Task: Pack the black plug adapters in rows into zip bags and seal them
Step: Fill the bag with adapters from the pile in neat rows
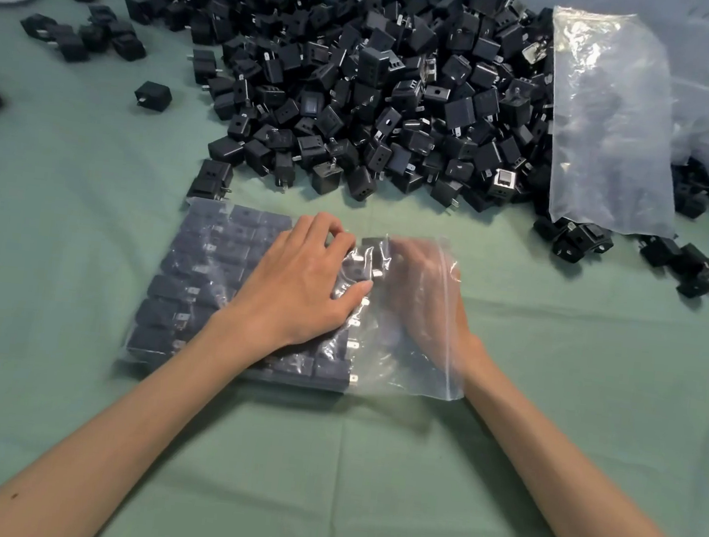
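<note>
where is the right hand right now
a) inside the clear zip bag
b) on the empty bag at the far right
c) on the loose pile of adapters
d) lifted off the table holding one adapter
A: the right hand shows blurred through the plastic of the zip bag, with its wrist entering at the bag's right edge, while the left hand rests on top of the bag over the packed adapters.

The zip bag [197, 251] lies on the table [323, 462], with rows of adapters [184, 290] inside. The left hand [299, 280] rests on top; the right hand [420, 288] is inside its right end. The loose adapter pile [363, 85] lies behind, and an empty bag [613, 120] overlaps the pile's right edge.
</note>
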### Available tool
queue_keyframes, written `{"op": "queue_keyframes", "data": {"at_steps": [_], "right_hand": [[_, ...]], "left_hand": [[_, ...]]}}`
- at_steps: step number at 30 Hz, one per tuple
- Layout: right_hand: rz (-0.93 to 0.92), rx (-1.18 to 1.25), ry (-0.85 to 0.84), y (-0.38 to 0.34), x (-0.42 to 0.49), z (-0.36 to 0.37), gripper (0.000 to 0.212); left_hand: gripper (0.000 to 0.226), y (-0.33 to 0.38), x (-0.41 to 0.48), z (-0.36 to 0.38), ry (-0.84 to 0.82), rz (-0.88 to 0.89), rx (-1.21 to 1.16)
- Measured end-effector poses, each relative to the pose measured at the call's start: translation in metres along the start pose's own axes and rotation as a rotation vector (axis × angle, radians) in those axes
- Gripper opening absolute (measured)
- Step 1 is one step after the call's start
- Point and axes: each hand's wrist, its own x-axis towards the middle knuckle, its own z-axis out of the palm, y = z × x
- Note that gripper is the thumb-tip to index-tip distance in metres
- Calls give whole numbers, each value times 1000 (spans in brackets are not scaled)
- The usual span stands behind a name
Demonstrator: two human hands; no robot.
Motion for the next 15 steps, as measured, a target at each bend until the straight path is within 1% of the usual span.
{"op": "queue_keyframes", "data": {"at_steps": [1,3,5,7,10,11,13,15], "right_hand": [[43,38,-19,0,2,1,31],[86,37,-32,-3,10,0,22],[93,43,-42,-9,15,0,19],[44,62,-30,-12,14,2,21],[59,164,-22,-9,13,-2,27],[32,213,-17,-8,13,-3,26],[-86,417,-2,-6,13,-4,19],[-150,500,54,-4,9,-1,17]], "left_hand": [[55,0,0,0,8,-1,-2],[52,1,0,-1,23,-2,-6],[48,0,-1,-1,43,-4,-22],[44,0,-1,-2,58,-11,-45],[41,0,-1,-4,64,-29,-66],[41,0,-1,-4,68,-37,-56],[42,1,-1,-4,80,-54,-22],[46,2,-2,-4,86,-69,4]]}}
